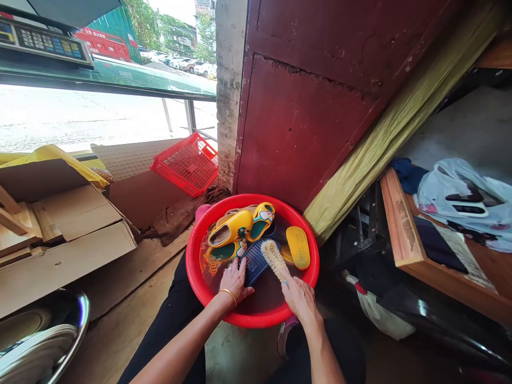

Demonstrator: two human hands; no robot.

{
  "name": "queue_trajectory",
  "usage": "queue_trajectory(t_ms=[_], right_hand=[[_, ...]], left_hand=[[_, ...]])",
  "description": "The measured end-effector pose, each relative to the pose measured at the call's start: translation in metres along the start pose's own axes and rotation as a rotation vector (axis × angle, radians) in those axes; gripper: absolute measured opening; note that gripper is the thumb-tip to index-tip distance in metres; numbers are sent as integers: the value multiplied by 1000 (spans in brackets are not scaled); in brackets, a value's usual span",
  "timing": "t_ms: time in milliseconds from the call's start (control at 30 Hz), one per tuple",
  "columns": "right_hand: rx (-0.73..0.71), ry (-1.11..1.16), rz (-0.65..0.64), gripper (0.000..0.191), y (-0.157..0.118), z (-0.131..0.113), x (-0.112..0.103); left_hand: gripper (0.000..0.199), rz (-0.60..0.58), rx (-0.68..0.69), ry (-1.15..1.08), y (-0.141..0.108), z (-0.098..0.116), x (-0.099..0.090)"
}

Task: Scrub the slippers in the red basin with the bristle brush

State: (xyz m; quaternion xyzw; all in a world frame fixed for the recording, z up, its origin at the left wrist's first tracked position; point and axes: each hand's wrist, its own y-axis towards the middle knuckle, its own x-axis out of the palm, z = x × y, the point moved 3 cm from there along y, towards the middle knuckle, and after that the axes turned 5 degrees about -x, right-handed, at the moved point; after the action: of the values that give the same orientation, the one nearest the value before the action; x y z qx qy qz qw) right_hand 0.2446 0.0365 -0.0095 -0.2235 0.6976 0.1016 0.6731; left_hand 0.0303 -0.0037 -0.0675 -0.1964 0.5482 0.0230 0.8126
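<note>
A round red basin [193,288] with murky water stands between my knees. In it, my left hand [234,281] lies with fingers spread on the near end of a dark blue slipper [256,260]. My right hand [299,295] is wrapped round the handle of a brush [272,257], whose pale bristles show beside the slipper's right edge. Yellow clogs [236,226] with cartoon figures are piled at the basin's back left. A yellow sole [297,248] leans on the right wall of the basin.
Opened cardboard boxes [76,213] and a red plastic crate [190,164] lie to the left. Metal bowls [44,341] stand at the lower left. Behind the basin is a dark red door [304,128]. A wooden drawer [408,229] with bags juts out at the right.
</note>
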Motion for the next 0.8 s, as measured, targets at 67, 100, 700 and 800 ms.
queue_trajectory(t_ms=[67,100,700,800], right_hand=[[3,1,-4,54,0,0,0],[6,3,-7,54,0,0,0],[15,10,-41,57,-1,-3,-4],[10,38,-59,69,-5,-2,-7]], left_hand=[[109,-7,-2,6,0,0,0],[109,-9,-3,7,0,0,0],[103,-21,14,16,-7,7,-14],[113,7,-2,44,-10,4,-20]])
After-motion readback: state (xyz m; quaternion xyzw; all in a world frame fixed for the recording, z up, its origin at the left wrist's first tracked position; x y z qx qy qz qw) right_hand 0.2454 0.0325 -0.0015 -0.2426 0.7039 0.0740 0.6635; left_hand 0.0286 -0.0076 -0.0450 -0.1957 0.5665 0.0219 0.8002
